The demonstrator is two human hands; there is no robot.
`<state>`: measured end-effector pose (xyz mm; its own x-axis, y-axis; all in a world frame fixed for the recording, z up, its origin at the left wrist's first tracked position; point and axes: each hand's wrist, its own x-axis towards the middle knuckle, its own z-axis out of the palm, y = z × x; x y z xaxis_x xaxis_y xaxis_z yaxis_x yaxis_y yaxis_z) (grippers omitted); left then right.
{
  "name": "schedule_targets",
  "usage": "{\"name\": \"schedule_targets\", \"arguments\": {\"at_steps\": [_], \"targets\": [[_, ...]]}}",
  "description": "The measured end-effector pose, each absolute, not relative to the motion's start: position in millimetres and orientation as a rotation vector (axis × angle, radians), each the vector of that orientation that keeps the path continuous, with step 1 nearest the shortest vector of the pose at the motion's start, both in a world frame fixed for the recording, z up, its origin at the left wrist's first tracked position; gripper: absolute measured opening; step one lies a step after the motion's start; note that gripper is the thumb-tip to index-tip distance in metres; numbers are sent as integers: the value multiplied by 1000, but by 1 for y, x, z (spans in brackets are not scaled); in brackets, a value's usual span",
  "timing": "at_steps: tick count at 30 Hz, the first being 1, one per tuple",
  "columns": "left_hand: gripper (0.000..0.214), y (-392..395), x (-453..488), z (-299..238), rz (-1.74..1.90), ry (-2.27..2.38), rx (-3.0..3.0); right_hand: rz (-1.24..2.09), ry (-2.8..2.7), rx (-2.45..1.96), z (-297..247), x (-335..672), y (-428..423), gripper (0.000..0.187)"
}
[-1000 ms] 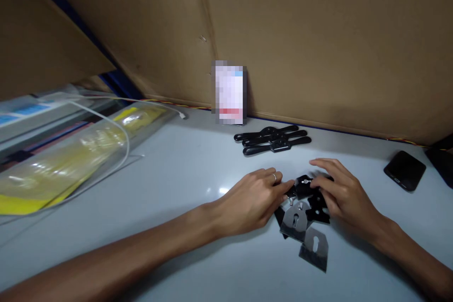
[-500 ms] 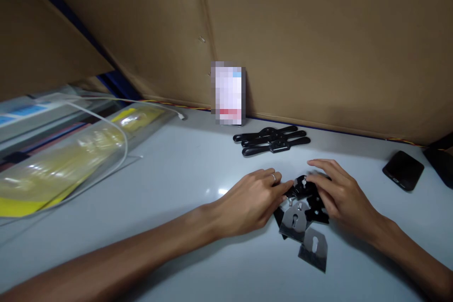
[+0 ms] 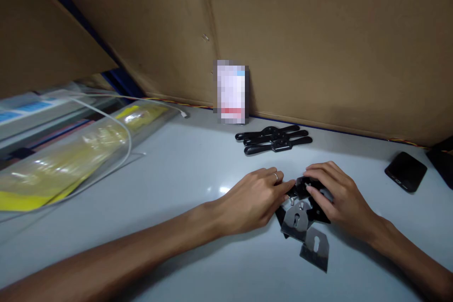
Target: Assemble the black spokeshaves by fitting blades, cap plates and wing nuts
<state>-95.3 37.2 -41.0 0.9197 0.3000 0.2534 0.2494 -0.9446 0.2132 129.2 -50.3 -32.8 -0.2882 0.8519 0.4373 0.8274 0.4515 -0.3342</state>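
Note:
My left hand lies at the left side of a small pile of metal parts, fingers curled and index fingertip reaching its black pieces; what it pinches, if anything, is hidden. My right hand bends over the pile from the right, its thumb and fingers closed around a black metal plate with a small screw. Below the hands lie a grey spokeshave blade with a keyhole slot and another slotted blade. Tiny silver screws sit above the first blade. Another black plate is partly under my right hand.
Black two-handled spokeshave bodies lie together behind the hands. A blurred upright card leans on the cardboard wall. At right rests a black phone. A yellow plastic-wrapped package and white cable are at left.
My right hand's fingers have come down and closed around the black plate with the screw. My left hand stays in place. The whole view has shifted slightly.

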Motion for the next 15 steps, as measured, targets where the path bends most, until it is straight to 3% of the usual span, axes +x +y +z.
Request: {"name": "schedule_targets", "arguments": {"at_steps": [7,12,15], "targets": [[33,37,-94,-42,392,438,2916,17,-2156,-1479,-37,124,-48,19],[34,37,-94,-41,360,464,2919,251,-2011,-1604,-37,126,-44,4],[33,37,-95,-40,345,459,2910,364,-1912,-1616,-38,128,-39,7]]}}
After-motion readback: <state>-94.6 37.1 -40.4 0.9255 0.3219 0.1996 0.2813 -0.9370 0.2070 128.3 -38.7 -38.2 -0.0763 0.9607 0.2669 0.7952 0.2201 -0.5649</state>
